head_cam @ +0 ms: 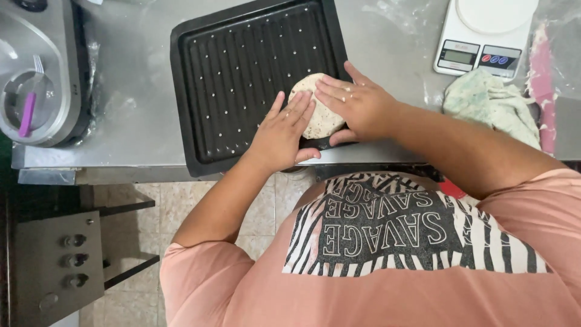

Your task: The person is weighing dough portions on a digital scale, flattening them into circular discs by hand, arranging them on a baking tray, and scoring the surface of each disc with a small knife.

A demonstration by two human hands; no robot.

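A pale, speckled disc of dough [319, 121] lies in the near right corner of a black perforated baking tray [239, 66] on a steel counter. My left hand [280, 134] lies flat with its fingertips pressing on the disc's left side, fingers together and extended. My right hand [356, 104] rests palm down over the disc's right side, fingers spread across its top. Both hands press on the dough rather than gripping it. Part of the disc is hidden under my fingers.
A white kitchen scale [484, 33] stands at the back right, with a crumpled green-white cloth [493, 106] before it and a pink tool [544, 79] beside that. A grey appliance [36, 72] sits far left. The counter edge [151, 172] runs just under the tray.
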